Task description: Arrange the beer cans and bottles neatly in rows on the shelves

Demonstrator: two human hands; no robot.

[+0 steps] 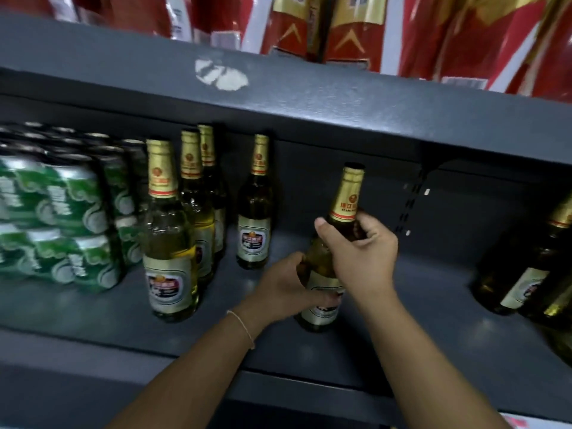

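Beer bottle [335, 243] is being gripped: neck by right hand [362, 246], body by left hand [286, 286], right of lone bottle [254, 212] on shelf [418, 292].

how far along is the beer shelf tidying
Done: green can packs stacked at left, a row of three gold-foil glass bottles beside them. In hand: both hands, left and right, hold another bottle. Left: the lone bottle and the right-hand cluster.

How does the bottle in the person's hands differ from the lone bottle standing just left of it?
The held bottle leans, gripped by the right hand and left hand; the lone bottle stands upright, untouched. The held bottle is nearer the shelf's front, the lone bottle farther back. Both share gold neck foil and similar labels.
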